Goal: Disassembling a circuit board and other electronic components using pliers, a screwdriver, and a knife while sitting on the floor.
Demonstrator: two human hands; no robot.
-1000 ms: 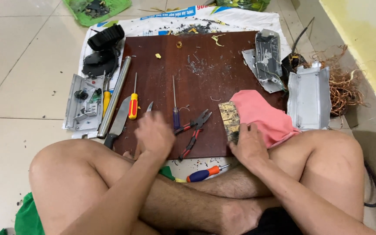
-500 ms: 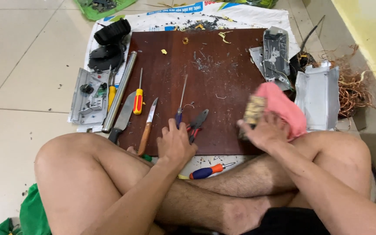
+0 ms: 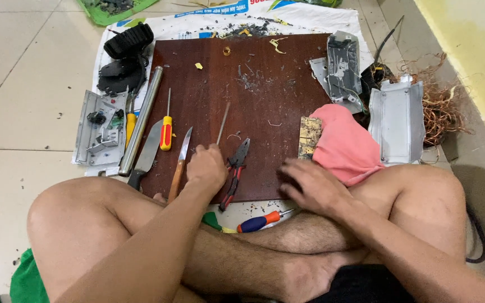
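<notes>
I sit cross-legged at a dark brown wooden board (image 3: 254, 62) on the floor. My left hand (image 3: 206, 168) is closed around the handle of a thin screwdriver (image 3: 223, 123), whose metal shaft points away from me. Red-and-black pliers (image 3: 236, 168) lie just right of that hand, and a wooden-handled knife (image 3: 179, 163) just left. My right hand (image 3: 310, 182) rests on the board's near edge with fingers apart, holding nothing. A small circuit board (image 3: 309, 136) lies just beyond it, against a pink cloth (image 3: 346, 143).
Left of the board lie a yellow-and-red screwdriver (image 3: 165, 132), a broad blade (image 3: 148, 147), a metal tube (image 3: 141, 120), a grey casing part (image 3: 97, 134) and black pieces (image 3: 124, 56). To the right are a grey metal housing (image 3: 397, 120) and tangled copper wire (image 3: 444, 112). An orange-and-blue screwdriver (image 3: 259, 221) rests by my legs.
My right hand let go of the circuit board and pink cloth and came down onto the board's near edge. My left hand shifted onto the thin screwdriver's handle and closed.
</notes>
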